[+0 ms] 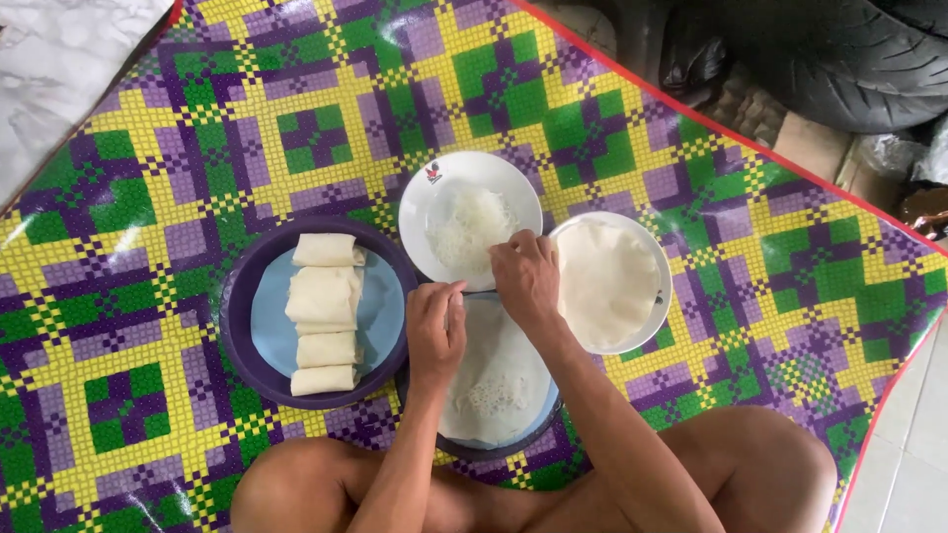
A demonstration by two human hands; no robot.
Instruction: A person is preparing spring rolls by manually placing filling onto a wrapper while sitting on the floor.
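Right hand (pixel 526 279) at noodle plate (pixel 434 192) (small red-black rim mark).

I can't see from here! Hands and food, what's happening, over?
Left hand rests on flat wrapper. Right hand pinches noodles in white plate. Four finished rolls alongside. Nothing blocking.

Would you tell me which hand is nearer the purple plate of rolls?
Left. The left hand lies just beside the purple plate; the right hand is farther off, at the noodle plate.
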